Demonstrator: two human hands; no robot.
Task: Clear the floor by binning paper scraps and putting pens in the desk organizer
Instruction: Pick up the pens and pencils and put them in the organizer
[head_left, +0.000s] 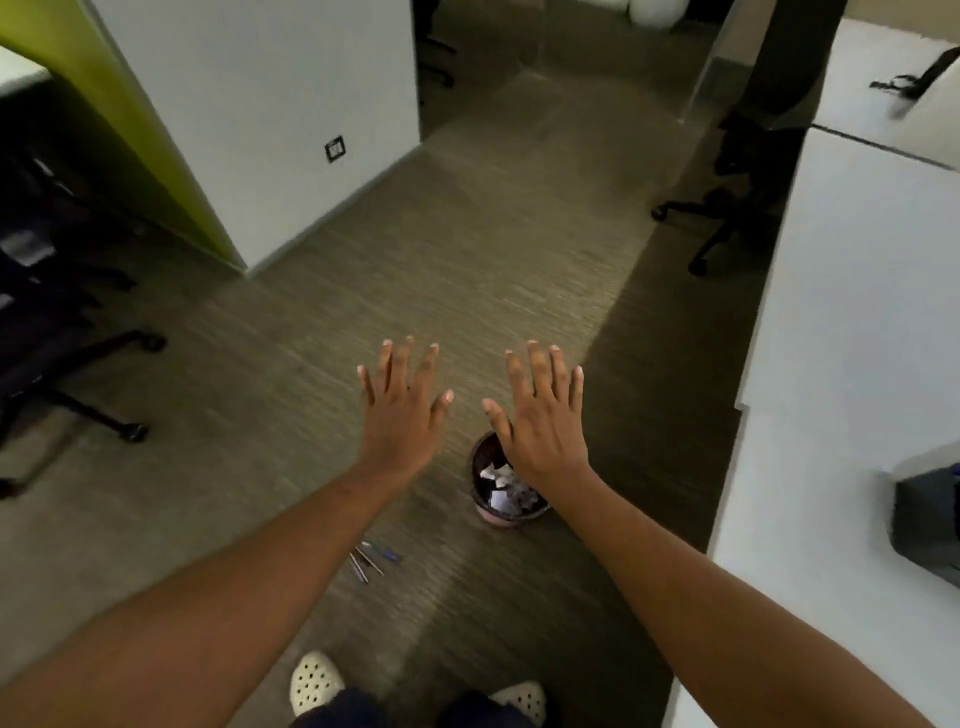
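Observation:
Both my arms stretch forward over the carpet, palms down. My left hand (402, 408) and my right hand (543, 415) have straight, spread fingers and hold nothing. A small round bin (498, 512) stands on the floor under my right wrist, which hides part of it. White crumpled paper scraps (501, 483) lie inside it. A few pens (371, 556) lie together on the carpet just left of the bin, beside my left forearm. A dark grey desk organizer (927, 525) sits on the white desk at the right edge, only partly in view.
A white desk (841, 338) runs along the right side. Black office chairs stand at the left (57, 353) and at the back right (727, 208). A white and green partition (249, 130) stands ahead on the left. My feet in white clogs (314, 680) are at the bottom.

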